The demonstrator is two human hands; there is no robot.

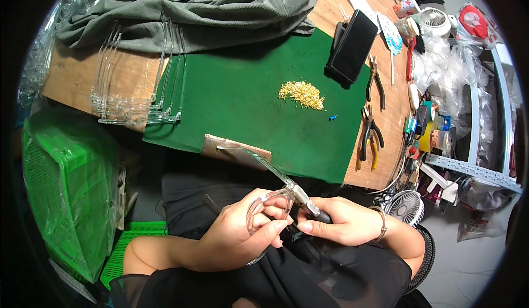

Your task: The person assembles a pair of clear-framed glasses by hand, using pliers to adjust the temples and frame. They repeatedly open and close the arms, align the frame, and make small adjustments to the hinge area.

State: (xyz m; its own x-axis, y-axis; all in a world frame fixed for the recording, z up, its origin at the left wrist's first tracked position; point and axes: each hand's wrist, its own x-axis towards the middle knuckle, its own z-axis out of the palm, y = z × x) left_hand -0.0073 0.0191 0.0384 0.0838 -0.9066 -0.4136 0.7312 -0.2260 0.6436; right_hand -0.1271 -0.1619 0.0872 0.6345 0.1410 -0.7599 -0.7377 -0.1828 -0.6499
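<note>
A person seated at a wooden surface [71,79] holds a clear plastic eyeglass frame [270,200] over the lap, just below the surface's near edge; the left hand [242,233] curls around the frame's front, fingers [278,226] pinching its rim; the right hand [341,222], a bracelet at the wrist, closes its fingers around a small dark-handled screwdriver [311,206] whose tip meets the frame's hinge; one transparent temple arm [259,162] juts up and away over a green mat [242,98]; on the mat lie a heap of tiny gold screws [302,94] and a small blue bit [333,118]; stacked clear frames [138,93] stand at the mat's left; pliers [368,137] rest at its right; a grey cloth [193,10] covers the far side; a green crate [66,198] sits at the person's left.
</note>
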